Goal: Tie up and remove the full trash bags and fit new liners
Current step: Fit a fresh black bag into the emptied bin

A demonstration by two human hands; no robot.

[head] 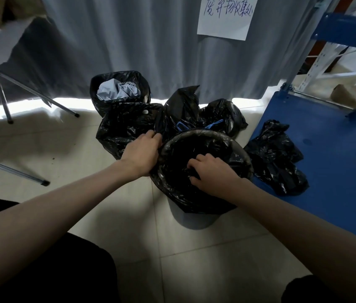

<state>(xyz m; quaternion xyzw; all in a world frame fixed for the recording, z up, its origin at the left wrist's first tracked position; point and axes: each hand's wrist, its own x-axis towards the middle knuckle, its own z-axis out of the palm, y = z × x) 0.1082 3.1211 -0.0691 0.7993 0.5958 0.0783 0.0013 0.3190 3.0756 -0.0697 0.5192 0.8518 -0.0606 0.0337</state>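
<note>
On the floor, the grey bin (191, 221) wears a black liner (172, 189) whose rim the left hand (143, 153) grips outside while the right hand (211, 173) pinches plastic inside, full bags (127, 127) just behind.

The round bin (191, 217) stands on the floor right in front of me, its liner (179, 189) folded over the rim. My left hand (143, 153) sits at the rim's left edge, outside; my right hand (211, 172) reaches inside the opening, fingers curled into the liner. Just behind the bin, touching it, lie the full bags (129, 125). Further back to the left, by the curtain (140, 40), stands a second bin (119, 89) with crumpled paper (118, 91) in it. To my right, a cart platform (330, 162) carries a loose bag (275, 158). Table legs (4, 101) stand far left.
</note>
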